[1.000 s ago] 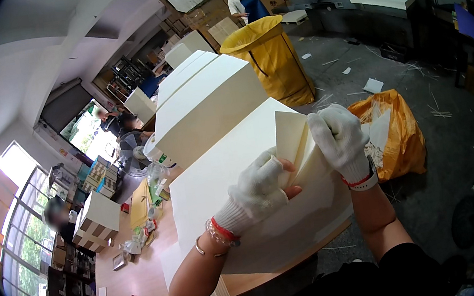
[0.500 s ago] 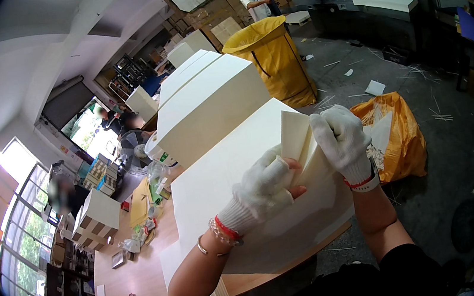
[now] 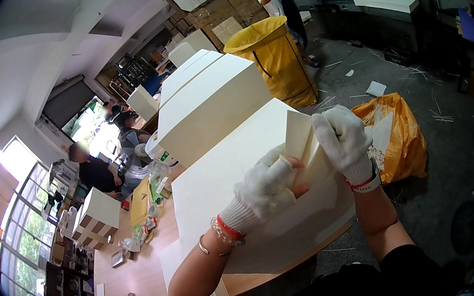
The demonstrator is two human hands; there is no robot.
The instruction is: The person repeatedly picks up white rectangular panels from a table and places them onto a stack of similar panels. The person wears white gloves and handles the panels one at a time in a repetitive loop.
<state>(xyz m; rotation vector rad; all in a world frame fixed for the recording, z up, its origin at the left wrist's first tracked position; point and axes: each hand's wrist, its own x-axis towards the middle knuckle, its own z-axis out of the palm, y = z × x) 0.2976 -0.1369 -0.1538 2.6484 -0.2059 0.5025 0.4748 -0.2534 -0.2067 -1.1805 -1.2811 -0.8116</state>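
A large stack of cream paper sheets [image 3: 221,165] lies in front of me on the wooden table. Its far right corner is bent up into a flap [image 3: 296,131]. My left hand [image 3: 267,183], in a white knit glove with thumb and a fingertip bare, is closed around the raised paper. My right hand [image 3: 342,140], gloved in white too, is curled with knuckles up at the right edge of the same lifted sheets. Its fingertips are hidden from view.
Tall blocks of cream paper [image 3: 215,94] stand just beyond the stack. A tall yellow bag [image 3: 283,67] and a low orange bag of paper scraps [image 3: 405,141] stand on the right. Paper strips litter the floor. Small items and a wrapped block [image 3: 101,211] lie at left; people work behind.
My hands and the bent paper have hardly moved. At the back, a person in a white top has stepped to the right, and a person in dark clothing at left has shifted rightward.
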